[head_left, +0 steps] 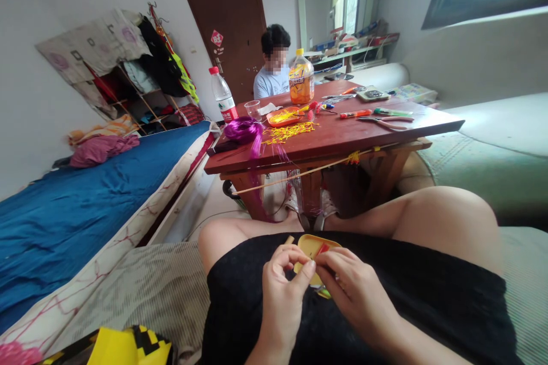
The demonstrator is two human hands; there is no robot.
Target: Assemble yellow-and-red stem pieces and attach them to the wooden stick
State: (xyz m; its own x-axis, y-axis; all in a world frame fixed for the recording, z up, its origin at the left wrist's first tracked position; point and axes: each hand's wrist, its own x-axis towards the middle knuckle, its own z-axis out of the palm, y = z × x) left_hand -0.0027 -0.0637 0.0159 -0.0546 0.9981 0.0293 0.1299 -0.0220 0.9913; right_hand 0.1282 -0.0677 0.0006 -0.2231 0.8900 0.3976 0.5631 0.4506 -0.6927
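Above my lap, my left hand (283,282) and my right hand (355,285) meet at the fingertips, thumbs and forefingers pinched together. Whatever lies between them is too small to name. Just beneath sits a shallow yellow tray (309,243) on the black cloth over my thighs, partly hidden by both hands. A small red piece (322,248) shows in it beside my right fingers. A short tan piece (290,239) sticks up behind my left forefinger. Something green (324,293) peeks out below the tray.
A dark red table (274,155) stands ahead, with purple thread (244,130), yellow stamens or short sticks (291,132), an orange dish (286,117), bottles and pliers (387,122). A thin stick (295,175) lies along its near edge. Another person (272,80) sits behind it. A bed (98,177) is left.
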